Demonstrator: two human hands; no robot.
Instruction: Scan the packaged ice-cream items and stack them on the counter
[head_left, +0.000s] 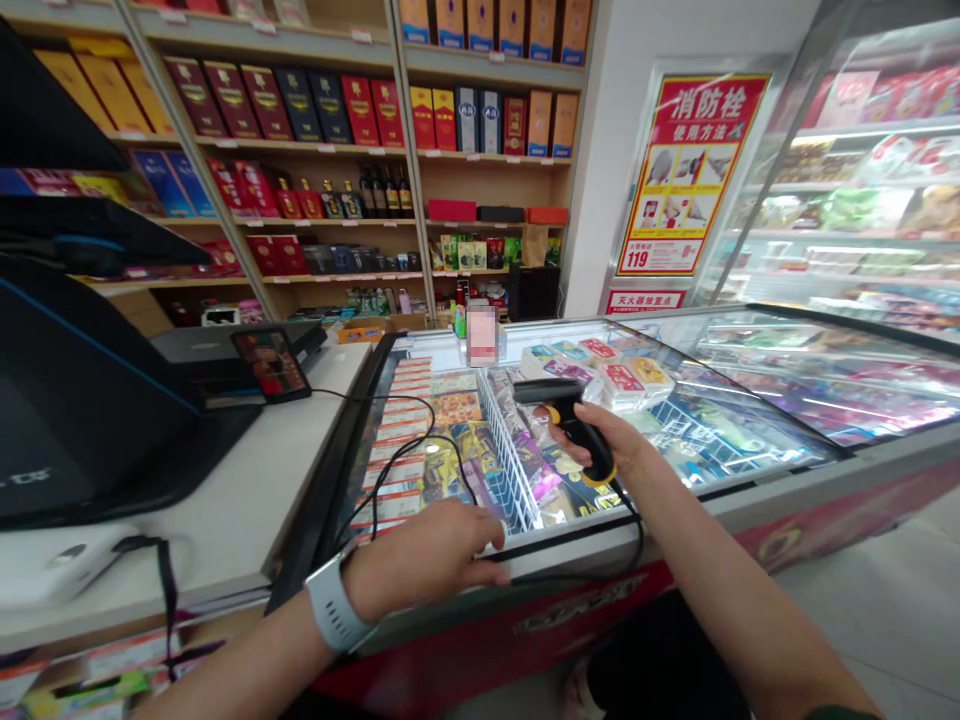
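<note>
My right hand (pixel 611 440) grips a black barcode scanner (pixel 571 418) with a yellow ring at its base, held over the glass lid of a chest freezer (pixel 675 520). The scanner's black cable (pixel 409 445) runs across the glass toward the counter. My left hand (pixel 431 560), with a white watch on the wrist, rests palm down on the freezer's front edge, fingers touching the rim of the glass. Packaged ice creams (pixel 600 375) lie under the lid, split by a white wire divider (pixel 504 440).
A white checkout counter (pixel 247 500) at left carries a black monitor (pixel 82 400), a phone (pixel 271 362) on a stand and a white device (pixel 60 565). Shelves of boxed goods and bottles (pixel 337 150) fill the back wall. A refrigerated display (pixel 862 190) and red fire-hydrant poster (pixel 686 170) stand at right.
</note>
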